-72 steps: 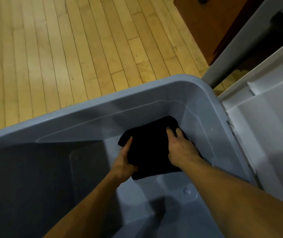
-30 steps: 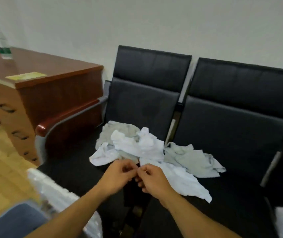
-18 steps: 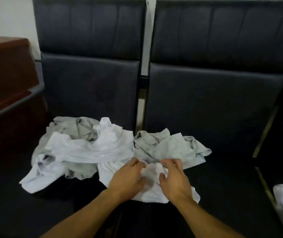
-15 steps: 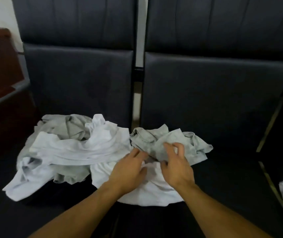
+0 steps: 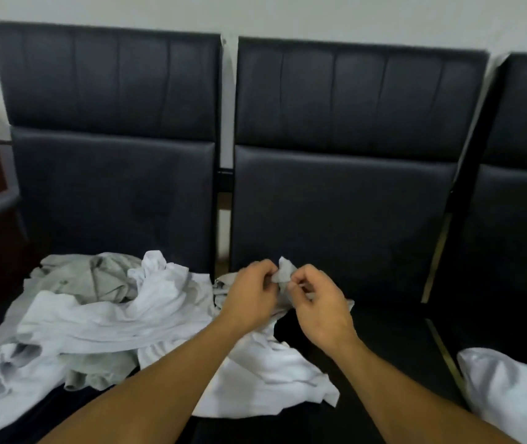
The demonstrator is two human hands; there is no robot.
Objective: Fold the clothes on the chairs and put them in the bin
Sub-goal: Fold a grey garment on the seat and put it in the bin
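Now: grey garment (image 5: 284,277) lifted at the middle chair's (image 5: 342,203) seat back edge | left hand (image 5: 249,296) and right hand (image 5: 320,306) both pinch its bunched top | white and grey clothes pile (image 5: 102,318) across left chair (image 5: 111,187) seat | white cloth (image 5: 508,392) at right chair's front edge

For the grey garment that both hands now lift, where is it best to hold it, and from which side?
Judging by its pose, hold the grey garment at the raised edge where the left hand and right hand already pinch it, coming from above; the rest hangs crumpled on the seat.
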